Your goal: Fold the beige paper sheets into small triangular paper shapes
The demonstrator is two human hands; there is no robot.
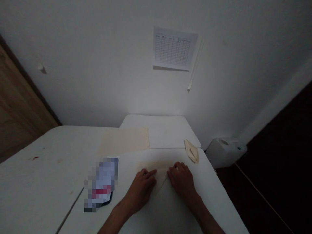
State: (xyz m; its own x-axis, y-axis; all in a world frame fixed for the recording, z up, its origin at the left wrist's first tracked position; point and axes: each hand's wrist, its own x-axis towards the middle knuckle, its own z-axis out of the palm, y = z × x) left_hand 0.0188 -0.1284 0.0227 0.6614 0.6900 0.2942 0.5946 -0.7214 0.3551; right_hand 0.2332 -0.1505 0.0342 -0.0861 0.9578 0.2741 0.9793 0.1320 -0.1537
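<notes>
A cream sheet of paper (156, 169), partly folded to a point, lies on the white table (48, 175) in front of me. My left hand (142, 190) rests flat on its left side, fingers stretched forward. My right hand (181, 182) lies flat on its right side, fingers pressing down near the fold. Neither hand grips anything. The lower part of the paper is hidden under my hands.
A stack of cream sheets (124, 140) lies further back. A folded paper shape (192, 151) sits near the table's right edge. A blurred-out object (102, 183) lies to the left of my hands. A printed chart (174, 48) hangs on the wall. A white container (225, 151) stands on the floor.
</notes>
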